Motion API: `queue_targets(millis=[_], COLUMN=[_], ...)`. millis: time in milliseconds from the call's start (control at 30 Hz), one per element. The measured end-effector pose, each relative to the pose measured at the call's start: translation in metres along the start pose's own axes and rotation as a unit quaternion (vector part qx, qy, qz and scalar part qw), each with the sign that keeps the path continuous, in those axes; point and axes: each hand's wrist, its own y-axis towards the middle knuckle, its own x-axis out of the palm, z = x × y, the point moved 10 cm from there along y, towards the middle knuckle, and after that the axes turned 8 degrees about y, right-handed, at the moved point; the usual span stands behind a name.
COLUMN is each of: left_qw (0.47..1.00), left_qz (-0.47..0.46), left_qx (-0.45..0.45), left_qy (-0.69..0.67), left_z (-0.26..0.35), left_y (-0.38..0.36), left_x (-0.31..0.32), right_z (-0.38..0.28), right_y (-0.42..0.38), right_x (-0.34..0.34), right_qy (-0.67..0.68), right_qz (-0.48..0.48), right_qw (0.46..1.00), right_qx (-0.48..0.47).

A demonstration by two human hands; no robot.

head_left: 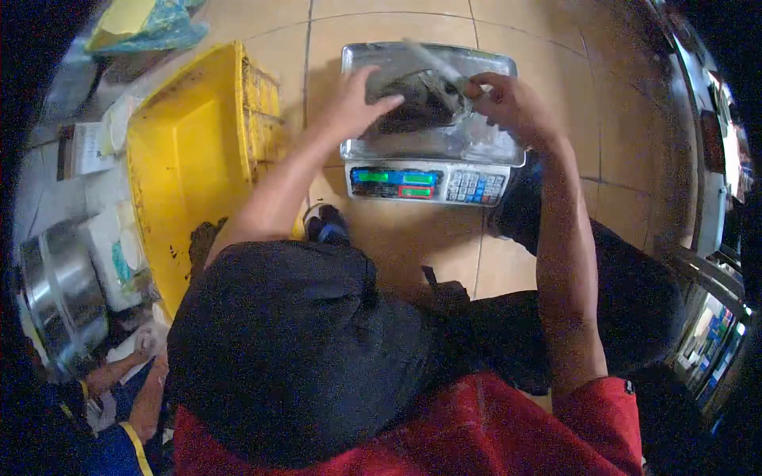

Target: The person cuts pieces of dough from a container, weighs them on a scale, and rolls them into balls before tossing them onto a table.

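A dark grey lump (417,107) lies on the metal tray (397,147) of a digital scale, whose green displays are lit. My left hand (362,107) is at the lump's left side, thumb and fingers spread apart. Over the tray's right part, my right hand (508,107) is closed on a pale, flat, blade-like tool (432,63), blurred by motion. The tool slants up and left from my fingers, above the lump. Below the tray are the scale's keypad and display panel (429,184).
On the left stands a yellow crate (186,143) with dark residue inside. A shiny metal container (67,293) is at the far left. Another person's hands (143,349) show at the lower left. A yellow and blue plastic bag (147,28) lies at the upper left.
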Motion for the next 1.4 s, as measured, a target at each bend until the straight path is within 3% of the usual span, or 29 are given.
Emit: queue_targets(millis=[133,167,233,333,400,467,567,667,700,733,767,800,867,900,967,1000,1067,1133,1200,1267,1300,1367,1400], left_qw=[0.999,1.0,0.999,0.996,0.994,0.993,0.992,0.998,0.987,0.978,0.961,0.946,0.894,0.906,0.851,0.816,0.748,0.757,0.758,0.797,0.809,0.859,0.901], left_qz=[-0.048,0.004,-0.037,-0.045,-0.056,-0.089,-0.072,0.001,-0.056,0.024,0.1,0.181,0.356,0.393,0.459,0.423,0.188,-0.156,-0.236,-0.05,0.042,0.205,0.257], left_qx=[-0.01,0.008,0.003,0.024,0.023,-0.003,0.029,-0.008,-0.097,-0.097,-0.095,-0.11,-0.113,-0.157,-0.193,-0.235,-0.452,-0.431,-0.379,-0.333,-0.245,-0.154,-0.165], left_qy=[0.014,0.013,-0.018,-0.073,-0.089,-0.082,-0.101,-0.063,-0.117,-0.181,-0.241,-0.246,-0.247,0.003,0.169,0.317,0.449,0.466,0.475,0.502,0.532,0.443,0.309], left_z=[0.011,0.012,0.001,-0.005,-0.001,0.005,0.015,0.006,-0.003,-0.021,-0.046,-0.064,-0.1,-0.076,-0.128,-0.146,-0.206,-0.279,-0.284,-0.267,-0.234,-0.189,-0.118], left_y=[-0.007,-0.005,0.002,0.008,0.008,0.006,0.008,0.004,-0.004,-0.008,-0.018,-0.039,-0.101,-0.141,-0.216,-0.25,-0.318,-0.379,-0.371,-0.313,-0.266,-0.17,-0.122], left_x=[0.038,0.03,0.034,0.02,0.011,0.002,-0.014,-0.061,-0.068,-0.078,-0.09,-0.121,-0.174,-0.209,-0.204,-0.188,-0.135,-0.06,-0.048,-0.098,-0.119,-0.138,-0.152], right_z=[0.004,0.001,0.0,0.001,0.012,-0.014,-0.017,-0.045,-0.045,-0.041,-0.035,-0.029,0.006,0.01,0.014,0.018,0.013,0.014,0.029,0.038,0.049,0.072,0.084], right_y=[0.008,0.007,0.003,0.001,0.01,0.023,0.044,0.027,0.018,0.008,-0.007,-0.022,-0.023,-0.013,0.003,0.001,-0.005,-0.008,-0.002,-0.001,0.001,0.002,0.002], right_x=[0.014,0.014,0.011,0.015,0.022,0.044,0.083,0.083,0.079,0.074,0.077,0.077,0.058,0.04,0.004,0.003,-0.008,-0.008,-0.003,-0.013,-0.014,-0.009,-0.006], right_qy=[-0.072,-0.102,-0.145,-0.162,-0.103,-0.153,-0.138,-0.101,-0.045,-0.04,-0.106,-0.068,0.117,0.117,0.117,0.149,0.212,0.228,0.237,0.219,0.216,0.17,0.125], right_qz=[-0.023,-0.03,-0.049,-0.105,-0.073,-0.092,-0.073,-0.099,-0.144,-0.17,-0.291,-0.353,-0.291,-0.197,-0.005,0.012,0.051,0.025,0.038,0.102,0.132,0.167,0.175], right_qw=[0.997,0.994,0.988,0.981,0.991,0.984,0.988,0.989,0.988,0.981,0.951,0.932,0.945,0.971,0.993,0.988,0.97,0.967,0.967,0.967,0.965,0.969,0.975], right_qx=[-0.018,-0.021,0.004,-0.018,0.038,-0.015,0.001,-0.04,-0.037,-0.08,-0.002,-0.05,0.095,0.066,0.005,0.041,0.111,0.11,0.085,0.076,0.066,0.059,0.061])
